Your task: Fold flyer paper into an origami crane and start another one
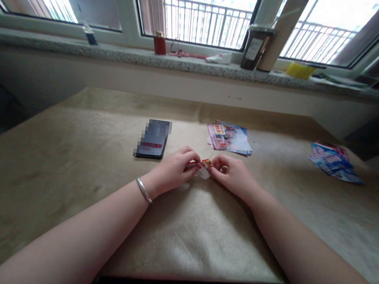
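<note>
A small piece of folded printed paper (203, 169), white with red and yellow marks, is pinched between my two hands just above the table. My left hand (179, 166), below a silver bangle (144, 190) on the wrist, grips its left end with thumb and fingers. At its right end, my right hand (232, 173) pinches the paper between thumb and forefinger. The paper's exact shape is partly covered by my fingers. A stack of colourful leaflets (231, 139) lies flat beyond my hands.
Left of the leaflets lies a dark phone (153, 139), partly pixelated. Crumpled blue printed papers (335, 162) rest at the far right of the table (67, 168). On the stone windowsill (124, 55) stand a red container (159, 44), a dark lidded jar (255, 48) and a yellow roll (300, 70).
</note>
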The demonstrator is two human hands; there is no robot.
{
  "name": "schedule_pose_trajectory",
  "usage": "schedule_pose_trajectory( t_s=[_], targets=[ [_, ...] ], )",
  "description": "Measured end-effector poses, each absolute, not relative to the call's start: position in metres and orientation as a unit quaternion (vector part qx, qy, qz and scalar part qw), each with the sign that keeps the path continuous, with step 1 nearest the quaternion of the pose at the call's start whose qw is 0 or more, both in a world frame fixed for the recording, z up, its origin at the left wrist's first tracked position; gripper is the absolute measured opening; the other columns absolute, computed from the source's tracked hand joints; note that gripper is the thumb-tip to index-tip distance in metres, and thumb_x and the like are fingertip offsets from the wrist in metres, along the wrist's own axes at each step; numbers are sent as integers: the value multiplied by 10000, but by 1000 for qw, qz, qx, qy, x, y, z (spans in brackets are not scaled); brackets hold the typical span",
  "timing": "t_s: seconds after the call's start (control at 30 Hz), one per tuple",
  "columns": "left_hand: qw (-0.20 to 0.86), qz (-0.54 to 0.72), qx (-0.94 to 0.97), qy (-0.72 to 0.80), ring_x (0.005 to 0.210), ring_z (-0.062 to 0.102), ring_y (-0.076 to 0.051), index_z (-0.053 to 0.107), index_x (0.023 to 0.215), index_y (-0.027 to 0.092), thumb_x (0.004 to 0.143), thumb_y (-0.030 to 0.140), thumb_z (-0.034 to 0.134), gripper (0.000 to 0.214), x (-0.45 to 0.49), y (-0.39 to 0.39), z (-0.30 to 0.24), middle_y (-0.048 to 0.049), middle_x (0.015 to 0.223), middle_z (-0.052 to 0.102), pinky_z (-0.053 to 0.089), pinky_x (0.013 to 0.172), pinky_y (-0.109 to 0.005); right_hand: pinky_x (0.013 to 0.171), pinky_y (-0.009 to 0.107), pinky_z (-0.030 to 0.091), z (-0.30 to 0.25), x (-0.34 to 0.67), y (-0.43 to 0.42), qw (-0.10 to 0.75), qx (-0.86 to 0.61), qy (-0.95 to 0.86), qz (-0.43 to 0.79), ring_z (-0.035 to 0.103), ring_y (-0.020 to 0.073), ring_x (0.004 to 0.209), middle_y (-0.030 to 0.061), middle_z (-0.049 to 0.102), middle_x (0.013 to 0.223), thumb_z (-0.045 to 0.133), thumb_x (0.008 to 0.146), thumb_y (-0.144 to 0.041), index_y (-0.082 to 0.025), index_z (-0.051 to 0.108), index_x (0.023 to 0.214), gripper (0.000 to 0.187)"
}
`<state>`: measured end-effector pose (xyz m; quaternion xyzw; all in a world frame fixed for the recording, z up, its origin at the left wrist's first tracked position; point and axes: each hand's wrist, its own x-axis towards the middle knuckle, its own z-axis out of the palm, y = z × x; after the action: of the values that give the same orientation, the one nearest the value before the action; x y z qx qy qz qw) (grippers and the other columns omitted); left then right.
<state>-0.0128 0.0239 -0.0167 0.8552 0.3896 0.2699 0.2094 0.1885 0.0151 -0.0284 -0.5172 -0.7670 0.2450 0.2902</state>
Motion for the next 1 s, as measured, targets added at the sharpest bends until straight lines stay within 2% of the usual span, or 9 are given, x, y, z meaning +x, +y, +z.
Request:
schedule_pose_trajectory(
  t_s=[0.1,0.23,0.4,0.57,0.8,1.0],
  targets=[
    [140,245,882,379,880,551,-146,589,910,156,778,60,495,188,-14,23,-19,-54,986,558,460,824,-270,569,211,380,-30,188,17,278,-526,-774,217,510,100,590,-17,580,674,560,774,-247,-170,602,767,88],
    [83,199,895,391,907,560,-161,626,916,166,791,58,501,207,-15,23,-18,-54,988,594,463,842,-283,626,209,404,-33,190,21,283,-490,-810,156,522,92,650,15,581,841,559,765,-181,-170,625,756,67],
    [23,151,903,401,889,546,-186,671,888,171,821,84,498,205,-16,24,-16,-62,896,627,463,803,-300,657,221,401,-29,190,20,247,-499,-824,100,531,116,707,18,595,831,574,767,-176,-184,650,760,77],
    [18,135,910,392,845,556,-174,682,901,180,826,70,475,246,-16,23,-15,-53,867,629,460,779,-293,732,250,391,-20,188,15,200,-500,-842,38,549,159,818,26,636,828,552,788,-186,-202,674,769,125],
    [8,118,913,391,812,571,-174,710,922,192,827,112,495,248,-15,20,-11,-57,860,643,468,769,-298,638,234,376,-10,188,7,147,-513,-844,43,570,139,731,18,648,855,517,799,-228,-228,706,829,192],
    [-10,107,913,393,786,565,-174,700,924,199,839,144,496,228,-14,17,-11,-58,826,623,461,722,-287,654,244,381,-7,187,5,125,-529,-839,17,598,152,764,2,675,857,515,827,-259,-269,721,858,208]
  ],
)
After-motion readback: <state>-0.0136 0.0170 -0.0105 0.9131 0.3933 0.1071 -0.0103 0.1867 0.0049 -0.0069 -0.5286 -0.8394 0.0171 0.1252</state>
